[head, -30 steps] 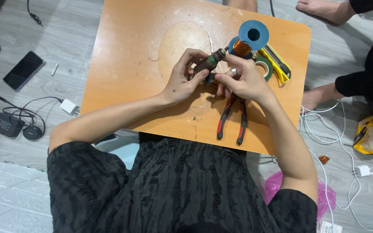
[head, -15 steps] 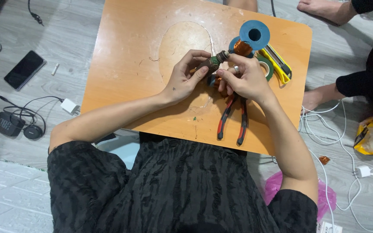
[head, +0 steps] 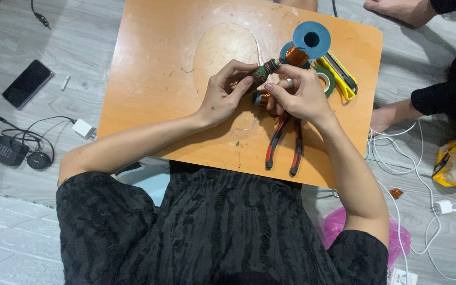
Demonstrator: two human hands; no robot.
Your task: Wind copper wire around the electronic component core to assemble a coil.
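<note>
Over a small orange wooden table (head: 154,74), my left hand (head: 225,92) grips a small dark motor rotor (head: 264,72) with a metal shaft end. My right hand (head: 296,95) pinches at the rotor's near side, a ring on one finger; a thin wire may run through its fingers, too fine to tell. Under my right hand a copper-wound part (head: 262,99) partly shows. Red and black pliers (head: 283,145) lie on the table just below my hands.
A blue spool of copper wire (head: 307,42), a green tape roll (head: 327,80) and a yellow utility knife (head: 339,74) sit at the table's right. A phone (head: 27,83), chargers and cables lie on the floor. Another person's leg (head: 428,100) is at the right.
My hands and the rotor have stayed in nearly the same place; the rotor has turned slightly between my fingers.
</note>
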